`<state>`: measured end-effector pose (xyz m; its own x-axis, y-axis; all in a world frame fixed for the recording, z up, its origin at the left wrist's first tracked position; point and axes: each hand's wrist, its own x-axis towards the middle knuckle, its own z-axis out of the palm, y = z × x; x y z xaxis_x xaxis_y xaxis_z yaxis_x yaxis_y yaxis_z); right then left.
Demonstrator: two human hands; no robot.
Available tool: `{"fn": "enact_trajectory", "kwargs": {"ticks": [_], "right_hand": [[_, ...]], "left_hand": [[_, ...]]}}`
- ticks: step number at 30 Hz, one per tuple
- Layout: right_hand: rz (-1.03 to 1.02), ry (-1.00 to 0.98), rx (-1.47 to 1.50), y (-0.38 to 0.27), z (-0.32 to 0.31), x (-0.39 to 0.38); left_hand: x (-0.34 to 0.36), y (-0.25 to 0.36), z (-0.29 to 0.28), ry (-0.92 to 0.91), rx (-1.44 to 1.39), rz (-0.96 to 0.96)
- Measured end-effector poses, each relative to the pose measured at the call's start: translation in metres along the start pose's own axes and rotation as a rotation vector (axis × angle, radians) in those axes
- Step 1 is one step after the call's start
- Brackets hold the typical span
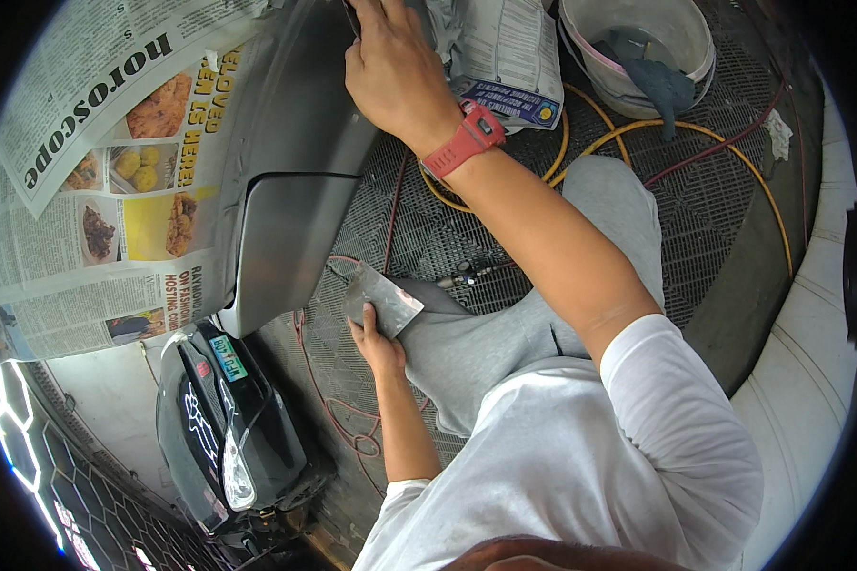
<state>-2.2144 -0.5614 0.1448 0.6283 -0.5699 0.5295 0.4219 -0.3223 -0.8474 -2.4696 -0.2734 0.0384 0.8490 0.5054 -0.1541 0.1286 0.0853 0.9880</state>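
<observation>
Low and near the middle, the left hand [379, 347] has a grip on a flat grey plate [384, 300], the thumb pressed on its near face! The plate juts out past the fingers, on the far side of the hand, tilted, and in this view its right edge overlaps the grey trousers [495, 347]. There's a small pale patch toward its right corner.

Up top, the right hand [397, 71] is stretched well away from that plate, up at the grey body panel [290, 224], a red wristwatch [464, 143] at the wrist. The fingertips run out at the upper edge of the view, so whether this hand is clasping anything, I cannot tell. The bent fingers sit over the panel's edge, and the panel curves down from there, a dark seam across it, its lower end to the left of the plate.

Over to the left, newspaper sheets [86, 243] cover a broad stretch beside the panel, and below them stands a black vehicle [195, 433]. At the upper right, a whitish bucket [586, 81] with a grey-blue cloth [662, 84] over its rim, a yellow hose [733, 139] looping just below across the dark floor matting [700, 214].
</observation>
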Motion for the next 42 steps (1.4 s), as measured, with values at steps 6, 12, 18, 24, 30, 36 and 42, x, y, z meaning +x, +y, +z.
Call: {"fn": "enact_trajectory", "kwargs": {"ticks": [6, 12, 18, 24, 30, 36, 42], "right_hand": [[-0.047, 0.018, -0.01, -0.004, -0.001, 0.001], [-0.071, -0.056, -0.058, -0.009, -0.009, -0.007], [-0.029, 0.033, 0.038, 0.0, -0.007, -0.001], [-0.008, -0.012, 0.039, 0.002, -0.004, 0.007], [-0.032, -0.098, 0.037, -0.006, -0.014, -0.006], [0.075, -0.034, 0.107, 0.002, -0.013, -0.013], [0.065, -0.053, 0.034, -0.005, -0.009, -0.007]], "left_hand": [[-0.004, 0.002, -0.001, 0.003, -0.01, 0.002], [-0.007, 0.003, 0.002, 0.024, -0.007, 0.002], [-0.004, 0.002, 0.003, -0.003, 0.001, 0.014], [-0.005, 0.003, 0.001, 0.013, 0.007, 0.007], [-0.007, 0.004, 0.001, -0.001, -0.005, 0.008], [-0.005, 0.004, 0.003, 0.001, 0.003, 0.006], [-0.004, 0.001, -0.002, 0.009, 0.018, 0.006]]}}
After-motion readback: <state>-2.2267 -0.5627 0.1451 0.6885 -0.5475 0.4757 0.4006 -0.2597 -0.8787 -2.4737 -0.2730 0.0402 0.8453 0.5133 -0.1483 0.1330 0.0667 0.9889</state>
